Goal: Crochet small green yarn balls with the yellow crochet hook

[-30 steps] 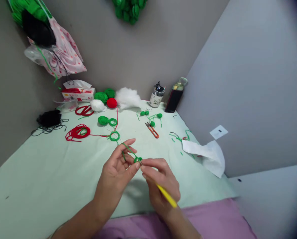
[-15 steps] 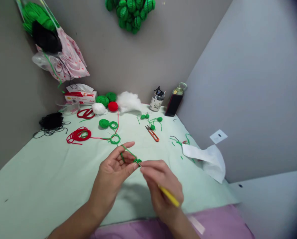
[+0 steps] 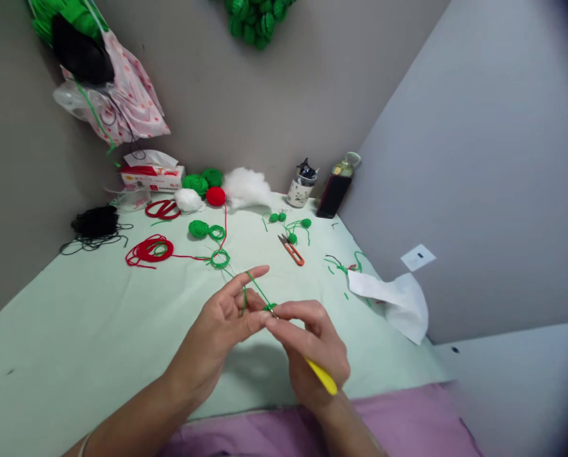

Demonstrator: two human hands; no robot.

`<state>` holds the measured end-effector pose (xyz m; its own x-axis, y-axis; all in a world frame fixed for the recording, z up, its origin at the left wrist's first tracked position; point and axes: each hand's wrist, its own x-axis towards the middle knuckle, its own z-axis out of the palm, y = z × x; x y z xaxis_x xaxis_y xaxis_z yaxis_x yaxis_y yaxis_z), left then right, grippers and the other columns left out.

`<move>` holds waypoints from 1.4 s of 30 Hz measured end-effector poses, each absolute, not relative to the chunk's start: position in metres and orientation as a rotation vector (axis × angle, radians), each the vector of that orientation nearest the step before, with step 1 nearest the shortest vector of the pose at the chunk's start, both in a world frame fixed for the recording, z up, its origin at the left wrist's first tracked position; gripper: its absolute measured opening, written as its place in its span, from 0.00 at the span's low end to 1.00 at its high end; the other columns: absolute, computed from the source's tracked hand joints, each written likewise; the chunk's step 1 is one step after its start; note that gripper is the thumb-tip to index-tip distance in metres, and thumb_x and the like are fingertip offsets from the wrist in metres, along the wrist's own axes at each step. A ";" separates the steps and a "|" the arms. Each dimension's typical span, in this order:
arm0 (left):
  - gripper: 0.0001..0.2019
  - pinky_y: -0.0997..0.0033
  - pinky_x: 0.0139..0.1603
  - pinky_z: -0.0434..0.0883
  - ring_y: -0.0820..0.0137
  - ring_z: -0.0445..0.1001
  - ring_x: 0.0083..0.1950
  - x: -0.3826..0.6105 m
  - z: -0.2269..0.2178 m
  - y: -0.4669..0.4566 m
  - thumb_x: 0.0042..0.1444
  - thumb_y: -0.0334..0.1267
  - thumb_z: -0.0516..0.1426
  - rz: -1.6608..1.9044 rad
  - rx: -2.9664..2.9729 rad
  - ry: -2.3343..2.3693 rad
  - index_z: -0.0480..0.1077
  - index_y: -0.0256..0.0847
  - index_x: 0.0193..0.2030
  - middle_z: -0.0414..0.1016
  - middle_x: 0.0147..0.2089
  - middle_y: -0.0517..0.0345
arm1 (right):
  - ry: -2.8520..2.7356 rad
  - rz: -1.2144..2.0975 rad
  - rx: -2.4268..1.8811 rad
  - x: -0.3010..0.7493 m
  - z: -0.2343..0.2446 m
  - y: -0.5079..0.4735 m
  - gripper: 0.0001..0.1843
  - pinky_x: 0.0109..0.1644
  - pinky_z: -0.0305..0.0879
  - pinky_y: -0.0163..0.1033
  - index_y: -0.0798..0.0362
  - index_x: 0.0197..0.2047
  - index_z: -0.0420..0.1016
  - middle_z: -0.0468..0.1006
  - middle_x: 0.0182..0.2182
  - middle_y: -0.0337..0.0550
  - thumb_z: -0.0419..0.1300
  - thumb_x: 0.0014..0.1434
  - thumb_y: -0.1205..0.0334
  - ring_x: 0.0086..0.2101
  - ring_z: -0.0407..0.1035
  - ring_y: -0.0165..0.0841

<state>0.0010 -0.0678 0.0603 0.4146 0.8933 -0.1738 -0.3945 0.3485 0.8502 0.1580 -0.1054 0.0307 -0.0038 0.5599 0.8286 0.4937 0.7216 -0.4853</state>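
My left hand pinches a small green crochet piece between thumb and fingers, with green yarn looped over the raised forefinger. My right hand is closed around a yellow-handled crochet hook whose tip meets the green piece. The yarn runs back across the pale green tabletop to a green coil. Both hands hover above the table's near middle.
Orange thread snips lie beyond the hands. Red yarn, black yarn, green and red balls, white stuffing, a tissue box, a jar and a bottle line the back. White paper lies at right.
My hands stay together on the green piece. The left forefinger has lifted a little with the yarn loop, and the hook hand has shifted slightly. The camera view wobbled.
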 end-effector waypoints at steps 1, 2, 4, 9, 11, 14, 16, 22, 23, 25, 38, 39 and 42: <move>0.33 0.80 0.31 0.62 0.78 0.62 0.31 0.000 0.062 -0.067 0.53 0.40 0.72 0.884 0.794 0.689 0.72 0.49 0.66 0.67 0.34 0.65 | -1.615 0.156 -0.845 0.159 0.033 -0.105 0.22 0.38 0.79 0.37 0.39 0.57 0.81 0.81 0.43 0.43 0.60 0.68 0.73 0.40 0.78 0.32; 0.34 0.81 0.27 0.58 0.80 0.58 0.28 -0.001 0.063 -0.066 0.53 0.40 0.72 0.842 0.766 0.662 0.72 0.48 0.66 0.66 0.33 0.65 | -1.595 0.245 -0.837 0.160 0.035 -0.104 0.21 0.38 0.78 0.36 0.39 0.56 0.82 0.81 0.43 0.42 0.60 0.68 0.73 0.39 0.78 0.31; 0.34 0.80 0.23 0.51 0.81 0.52 0.25 -0.002 0.064 -0.064 0.52 0.40 0.72 0.799 0.732 0.636 0.71 0.45 0.67 0.64 0.32 0.66 | -1.569 0.382 -0.846 0.162 0.038 -0.104 0.19 0.39 0.78 0.37 0.39 0.54 0.82 0.82 0.42 0.42 0.60 0.68 0.72 0.40 0.78 0.32; 0.37 0.80 0.32 0.62 0.78 0.61 0.30 0.004 0.058 -0.067 0.51 0.36 0.73 0.988 0.857 0.790 0.68 0.46 0.68 0.67 0.33 0.66 | -1.707 0.131 -0.975 0.163 0.033 -0.107 0.24 0.45 0.79 0.42 0.40 0.59 0.79 0.83 0.44 0.45 0.61 0.66 0.74 0.44 0.79 0.36; 0.37 0.79 0.33 0.63 0.78 0.63 0.31 0.006 0.056 -0.069 0.51 0.36 0.73 1.046 0.874 0.813 0.69 0.47 0.68 0.68 0.35 0.65 | -1.788 -0.142 -1.007 0.160 0.028 -0.108 0.26 0.48 0.79 0.44 0.41 0.62 0.77 0.82 0.46 0.48 0.61 0.65 0.75 0.46 0.78 0.39; 0.32 0.80 0.26 0.56 0.82 0.53 0.25 0.005 0.058 -0.069 0.55 0.40 0.71 0.921 0.764 0.716 0.70 0.44 0.66 0.64 0.31 0.68 | -1.751 -0.150 -0.970 0.158 0.025 -0.108 0.28 0.46 0.79 0.43 0.40 0.63 0.77 0.82 0.45 0.47 0.60 0.65 0.76 0.46 0.78 0.38; 0.30 0.80 0.23 0.50 0.84 0.45 0.22 0.002 0.060 -0.067 0.56 0.40 0.70 0.837 0.707 0.664 0.71 0.41 0.65 0.61 0.28 0.70 | -1.682 0.069 -0.943 0.159 0.028 -0.108 0.26 0.44 0.78 0.41 0.40 0.60 0.78 0.82 0.44 0.45 0.60 0.66 0.76 0.44 0.78 0.36; 0.28 0.79 0.25 0.53 0.81 0.53 0.25 -0.004 0.057 -0.060 0.55 0.38 0.71 0.862 0.819 0.707 0.74 0.44 0.62 0.64 0.30 0.67 | -1.487 0.476 -0.956 0.170 0.042 -0.111 0.14 0.42 0.77 0.42 0.46 0.48 0.84 0.84 0.38 0.44 0.60 0.67 0.72 0.40 0.78 0.36; 0.27 0.78 0.27 0.55 0.80 0.56 0.27 -0.006 0.055 -0.060 0.55 0.38 0.71 0.881 0.878 0.727 0.75 0.44 0.62 0.65 0.31 0.66 | -1.445 0.524 -0.954 0.173 0.044 -0.111 0.12 0.41 0.76 0.42 0.47 0.46 0.84 0.84 0.37 0.44 0.61 0.68 0.70 0.38 0.78 0.36; 0.26 0.77 0.31 0.60 0.77 0.61 0.30 -0.009 0.051 -0.059 0.55 0.39 0.71 0.907 1.001 0.770 0.76 0.46 0.61 0.68 0.31 0.65 | -1.343 0.655 -0.934 0.177 0.047 -0.111 0.09 0.37 0.76 0.41 0.48 0.43 0.85 0.83 0.34 0.44 0.62 0.67 0.67 0.34 0.76 0.34; 0.22 0.76 0.31 0.60 0.77 0.60 0.29 0.006 0.045 -0.065 0.54 0.41 0.71 0.889 0.953 0.738 0.80 0.48 0.55 0.68 0.32 0.64 | -1.224 0.791 -0.858 0.163 0.030 -0.102 0.07 0.38 0.75 0.40 0.45 0.42 0.85 0.83 0.36 0.43 0.63 0.68 0.60 0.38 0.76 0.34; 0.22 0.76 0.30 0.59 0.78 0.58 0.28 0.006 0.045 -0.065 0.54 0.42 0.71 0.895 0.944 0.739 0.80 0.48 0.56 0.69 0.33 0.64 | -1.230 0.789 -0.860 0.163 0.030 -0.103 0.07 0.37 0.75 0.39 0.45 0.42 0.85 0.82 0.36 0.43 0.64 0.68 0.60 0.37 0.76 0.34; 0.24 0.76 0.26 0.54 0.80 0.56 0.27 0.005 0.047 -0.065 0.55 0.41 0.70 0.881 0.910 0.723 0.78 0.49 0.59 0.70 0.36 0.63 | -1.248 0.768 -0.880 0.165 0.031 -0.103 0.07 0.38 0.75 0.40 0.46 0.41 0.86 0.81 0.37 0.44 0.65 0.67 0.60 0.37 0.76 0.34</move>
